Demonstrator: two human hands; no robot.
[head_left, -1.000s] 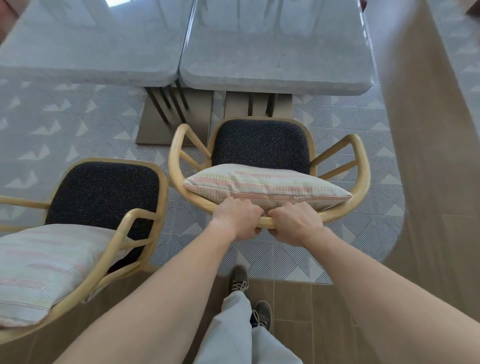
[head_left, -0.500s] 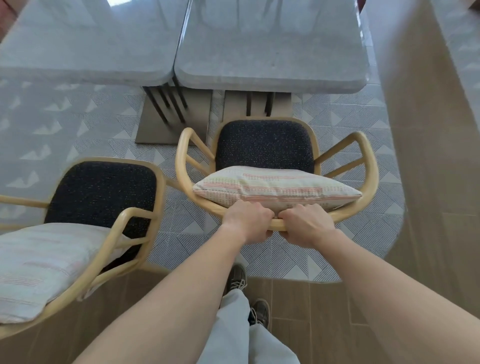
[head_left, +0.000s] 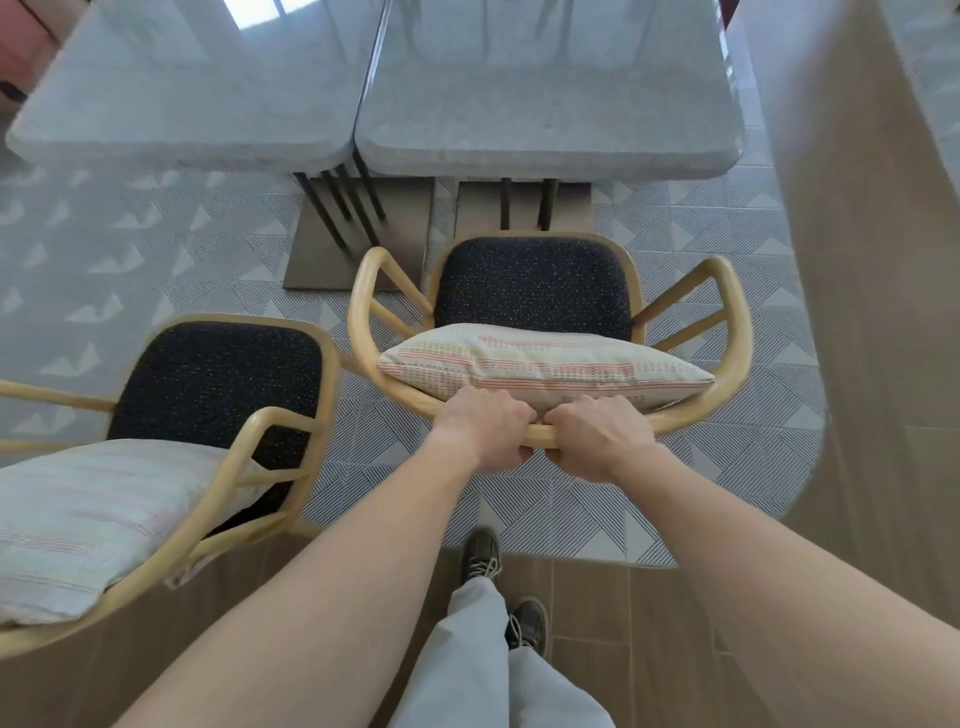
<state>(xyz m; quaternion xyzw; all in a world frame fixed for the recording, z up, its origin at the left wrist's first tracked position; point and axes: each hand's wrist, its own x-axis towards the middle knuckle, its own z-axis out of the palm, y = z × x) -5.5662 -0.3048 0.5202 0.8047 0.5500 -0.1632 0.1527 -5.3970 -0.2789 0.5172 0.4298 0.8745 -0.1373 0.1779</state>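
Observation:
A wooden armchair (head_left: 735, 332) with a dark speckled seat stands in front of me, facing the right grey table (head_left: 545, 104). A striped cushion (head_left: 540, 364) leans against its curved backrest. My left hand (head_left: 483, 428) and my right hand (head_left: 597, 436) grip the top rail of that backrest side by side, fingers curled over the wood. The chair's front edge is close to the table's base.
A second matching armchair (head_left: 249, 431) with its own cushion (head_left: 88, 519) stands at the left, close to the first. The left grey table (head_left: 182, 93) adjoins the right one. A wooden partition (head_left: 857, 260) rises at the right. My legs and shoes (head_left: 483, 556) are below.
The chair has shifted slightly to the right and toward the table with both hands still gripping its backrest.

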